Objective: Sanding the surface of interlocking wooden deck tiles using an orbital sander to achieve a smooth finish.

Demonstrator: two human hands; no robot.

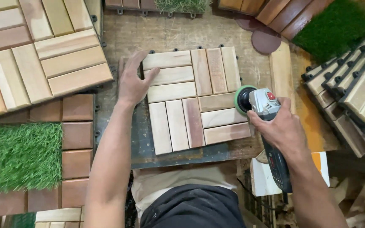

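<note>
While my left hand [132, 82] presses flat and open on the square pale slatted wooden tile [195, 99], my right hand [280, 126] grips the grey angle grinder [263, 105], its green disc [242, 99] at the tile's right edge, sanding seemingly barely begun.

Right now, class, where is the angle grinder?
In the head view, the angle grinder is in the right hand, its green disc against the wooden tile right edge.
</note>
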